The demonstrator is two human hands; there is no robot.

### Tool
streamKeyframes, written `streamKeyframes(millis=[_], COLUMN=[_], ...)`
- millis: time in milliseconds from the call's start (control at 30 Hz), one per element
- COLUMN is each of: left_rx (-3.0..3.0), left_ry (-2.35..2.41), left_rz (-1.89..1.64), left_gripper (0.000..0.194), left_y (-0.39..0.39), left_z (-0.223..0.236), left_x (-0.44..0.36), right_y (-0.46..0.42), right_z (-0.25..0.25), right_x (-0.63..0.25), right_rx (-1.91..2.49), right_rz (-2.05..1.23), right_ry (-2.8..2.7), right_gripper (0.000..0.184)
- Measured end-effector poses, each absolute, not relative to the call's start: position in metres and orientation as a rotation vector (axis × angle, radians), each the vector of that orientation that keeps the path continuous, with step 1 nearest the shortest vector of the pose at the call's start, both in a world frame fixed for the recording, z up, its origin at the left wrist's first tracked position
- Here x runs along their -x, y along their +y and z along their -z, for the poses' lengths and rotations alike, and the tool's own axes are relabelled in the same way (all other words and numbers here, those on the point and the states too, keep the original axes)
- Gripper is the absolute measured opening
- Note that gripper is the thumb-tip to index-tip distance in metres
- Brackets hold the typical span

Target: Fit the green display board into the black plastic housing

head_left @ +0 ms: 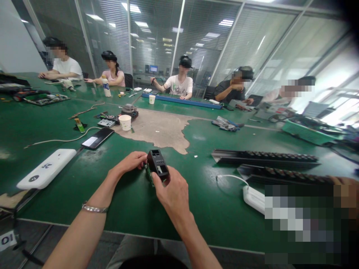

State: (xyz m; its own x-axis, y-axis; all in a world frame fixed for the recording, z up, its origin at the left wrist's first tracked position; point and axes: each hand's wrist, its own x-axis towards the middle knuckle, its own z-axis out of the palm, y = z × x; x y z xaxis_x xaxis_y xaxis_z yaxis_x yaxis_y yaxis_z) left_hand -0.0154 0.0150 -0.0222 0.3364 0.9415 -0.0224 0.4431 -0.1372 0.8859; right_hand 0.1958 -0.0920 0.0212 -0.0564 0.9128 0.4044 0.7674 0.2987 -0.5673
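Over the green table, my right hand (pixel 174 190) grips a black plastic housing (pixel 157 163) with rectangular cut-outs on its face, thumb on the near left side and fingers round the right. Along the housing's left side a green circuit board (pixel 150 175) shows its edge. My left hand (pixel 136 160) is closed at the far left side of the housing, its fingers curled against it; the fingertips are partly hidden there. The housing is tilted, its far end raised.
Left lie a white power bank (pixel 46 170) and a phone (pixel 98 138). Beyond stand a paper cup (pixel 125 122) and loose electronic parts. Right are black metal strips (pixel 265 156), a white cabled device (pixel 254 198) and a green basket (pixel 308 131). Several people sit across the table.
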Motion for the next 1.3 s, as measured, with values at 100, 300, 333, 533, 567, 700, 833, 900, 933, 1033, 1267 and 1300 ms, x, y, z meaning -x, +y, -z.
streamKeyframes(millis=[100, 300, 333, 533, 567, 700, 833, 900, 933, 1033, 1267, 1300], left_rx=[-1.749, -1.806, -1.811, -1.847, -1.854, -1.86, -1.858, -1.846, -1.837, -1.801, -1.667, -1.637], left_ry=[1.239, 1.24, 1.241, 1.225, 1.225, 1.223, 1.201, 1.189, 1.183, 1.167, 1.173, 1.176], left_rz=[-0.711, -0.648, -0.647, -0.632, -0.634, -0.647, -0.655, -0.663, -0.667, -0.677, -0.726, -0.735], left_gripper=[0.033, 0.031, 0.029, 0.022, 0.02, 0.018, 0.019, 0.021, 0.022, 0.024, 0.042, 0.044], left_y=[0.013, 0.012, 0.012, 0.013, 0.014, 0.014, 0.011, 0.01, 0.01, 0.01, 0.012, 0.011], left_z=[0.021, 0.018, 0.018, 0.019, 0.02, 0.021, 0.019, 0.017, 0.016, 0.016, 0.017, 0.016], left_x=[0.016, 0.017, 0.017, 0.019, 0.019, 0.019, 0.02, 0.019, 0.019, 0.018, 0.018, 0.017], right_y=[-0.088, -0.08, -0.081, -0.081, -0.081, -0.082, -0.088, -0.09, -0.091, -0.09, -0.087, -0.088], right_z=[-0.023, -0.001, 0.003, 0.012, 0.011, 0.001, -0.014, -0.02, -0.022, -0.024, -0.026, -0.025], right_x=[-0.215, -0.249, -0.252, -0.254, -0.254, -0.249, -0.231, -0.219, -0.214, -0.201, -0.192, -0.191], right_rx=[1.512, 1.765, 1.793, 1.829, 1.821, 1.702, 1.544, 1.509, 1.502, 1.507, 1.613, 1.638], right_rz=[-0.238, -0.145, -0.135, -0.102, -0.109, -0.172, -0.278, -0.299, -0.301, -0.29, -0.233, -0.226], right_ry=[-1.816, -1.833, -1.836, -1.831, -1.826, -1.8, -1.797, -1.829, -1.845, -1.876, -2.011, -2.035], right_gripper=[0.027, 0.028, 0.029, 0.029, 0.028, 0.026, 0.028, 0.027, 0.026, 0.026, 0.028, 0.028])
